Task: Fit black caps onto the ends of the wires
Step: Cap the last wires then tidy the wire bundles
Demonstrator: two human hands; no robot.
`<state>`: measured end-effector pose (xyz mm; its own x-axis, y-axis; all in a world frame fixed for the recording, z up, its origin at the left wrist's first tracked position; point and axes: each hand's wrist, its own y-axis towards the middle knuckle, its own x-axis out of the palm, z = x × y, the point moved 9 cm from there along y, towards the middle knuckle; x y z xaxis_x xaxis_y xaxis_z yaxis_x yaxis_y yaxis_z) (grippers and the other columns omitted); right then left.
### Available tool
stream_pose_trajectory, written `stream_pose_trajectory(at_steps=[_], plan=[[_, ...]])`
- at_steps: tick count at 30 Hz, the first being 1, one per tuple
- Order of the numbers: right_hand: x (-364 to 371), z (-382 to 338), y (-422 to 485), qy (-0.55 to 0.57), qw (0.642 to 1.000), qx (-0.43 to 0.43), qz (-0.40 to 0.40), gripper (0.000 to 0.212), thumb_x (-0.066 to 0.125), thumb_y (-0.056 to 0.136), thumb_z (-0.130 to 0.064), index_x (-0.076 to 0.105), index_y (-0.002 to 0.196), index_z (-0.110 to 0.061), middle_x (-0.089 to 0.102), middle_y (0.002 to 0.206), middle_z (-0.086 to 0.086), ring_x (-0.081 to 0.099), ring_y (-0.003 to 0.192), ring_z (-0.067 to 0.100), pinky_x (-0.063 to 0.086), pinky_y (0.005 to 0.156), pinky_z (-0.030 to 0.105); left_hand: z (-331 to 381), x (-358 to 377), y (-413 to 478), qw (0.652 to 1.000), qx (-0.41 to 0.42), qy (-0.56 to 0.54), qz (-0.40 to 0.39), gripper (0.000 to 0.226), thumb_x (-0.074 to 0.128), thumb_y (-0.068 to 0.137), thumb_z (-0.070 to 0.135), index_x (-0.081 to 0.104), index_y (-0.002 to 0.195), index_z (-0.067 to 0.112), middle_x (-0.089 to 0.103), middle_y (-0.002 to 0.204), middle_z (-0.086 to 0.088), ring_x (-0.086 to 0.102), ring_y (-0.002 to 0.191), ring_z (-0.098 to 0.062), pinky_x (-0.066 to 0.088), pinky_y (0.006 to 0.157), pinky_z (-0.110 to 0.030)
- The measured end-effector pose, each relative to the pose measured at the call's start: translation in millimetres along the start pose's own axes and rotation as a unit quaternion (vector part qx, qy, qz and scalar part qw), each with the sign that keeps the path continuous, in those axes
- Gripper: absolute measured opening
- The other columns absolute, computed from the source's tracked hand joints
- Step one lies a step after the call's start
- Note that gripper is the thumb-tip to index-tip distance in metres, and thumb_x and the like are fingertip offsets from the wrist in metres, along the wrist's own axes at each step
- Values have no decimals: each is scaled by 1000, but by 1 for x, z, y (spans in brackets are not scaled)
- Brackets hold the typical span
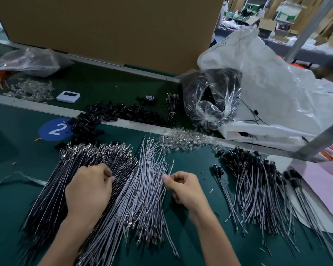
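Note:
A fan of black wires (52,189) with metal ends lies at the left of the green table. Beside it lies a pile of grey wires (142,192). My left hand (88,189) rests on the black wires with its fingers curled, pinching at one of them. My right hand (185,187) pinches a grey wire at the pile's right edge. Loose black caps (115,114) are heaped behind the wires. To the right lie wires fitted with black caps (256,181).
A clear bag of black caps (211,96) and a large white plastic bag (277,89) stand at the back right. Clear caps (188,140) are strewn near them. A cardboard sheet (112,27) closes the back. A pink sheet (325,181) lies at the right.

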<state>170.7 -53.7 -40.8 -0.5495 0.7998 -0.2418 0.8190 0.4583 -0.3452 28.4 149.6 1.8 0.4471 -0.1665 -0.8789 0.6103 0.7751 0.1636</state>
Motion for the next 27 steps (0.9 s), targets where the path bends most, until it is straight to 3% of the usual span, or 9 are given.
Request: stream_pose_trajectory(at_steps=[2,5,10,13,18,20,23,25,27], plan=[[-5,-8,-4,37,999,-22,2,19,68,91,-23,63,79,-10,67,66,-2,52,54,8,40,49,19,-2,2,3,1000,-23,-17,-9,6,75,85,23,70,82,25,66,75,6,59,76,-16,36,51,-26],[-17,-30,-14,132,987,-89,15,16,64,90,-18,63,88,-2,69,72,5,56,55,8,44,51,19,1,-1,2,1000,-20,-9,2,17,76,84,20,69,99,18,69,87,3,63,80,-21,45,59,-31],[-44,-61,-37,264,939,-202,85,13,62,84,-26,64,78,-15,64,63,4,55,53,11,46,49,20,0,3,6,999,-26,-9,-35,24,70,88,20,61,110,17,69,86,7,58,76,-17,45,61,-31],[-51,-67,-45,268,931,-219,116,12,63,84,-30,65,76,-21,60,57,5,54,49,14,46,49,21,8,10,1,999,-11,-2,-53,20,63,93,14,62,112,17,67,88,5,58,78,-14,45,60,-29],[-51,-70,-48,210,942,-234,121,21,57,89,-30,61,87,-10,67,62,4,61,56,14,50,54,23,12,1,-7,1000,17,12,-21,19,60,92,6,68,109,10,65,100,-3,58,87,-21,48,62,-32],[-48,-71,-49,184,947,-237,112,21,58,89,-30,63,87,-10,70,67,7,61,58,14,49,55,21,25,-17,-10,998,63,-11,28,17,68,85,-1,72,100,6,65,94,-6,57,73,-21,46,54,-29],[-45,-77,-47,150,954,-238,102,15,63,89,-23,68,84,-9,71,70,8,60,60,12,48,57,19,61,-46,-22,969,214,-84,94,20,75,74,-10,76,90,2,70,92,-8,61,57,-17,47,48,-17],[-44,-82,-44,132,961,-227,84,12,67,90,-16,72,80,-11,71,70,8,59,60,10,47,58,17,86,-51,-36,937,320,-111,84,37,79,62,-20,75,93,1,74,94,-10,72,68,-22,60,66,-27],[-38,-86,-40,119,970,-208,44,12,69,89,-13,74,79,-10,72,70,8,60,61,8,46,58,15,105,-47,-50,911,391,-112,65,50,82,51,-24,75,94,0,75,95,-12,74,79,-22,54,83,-29]])
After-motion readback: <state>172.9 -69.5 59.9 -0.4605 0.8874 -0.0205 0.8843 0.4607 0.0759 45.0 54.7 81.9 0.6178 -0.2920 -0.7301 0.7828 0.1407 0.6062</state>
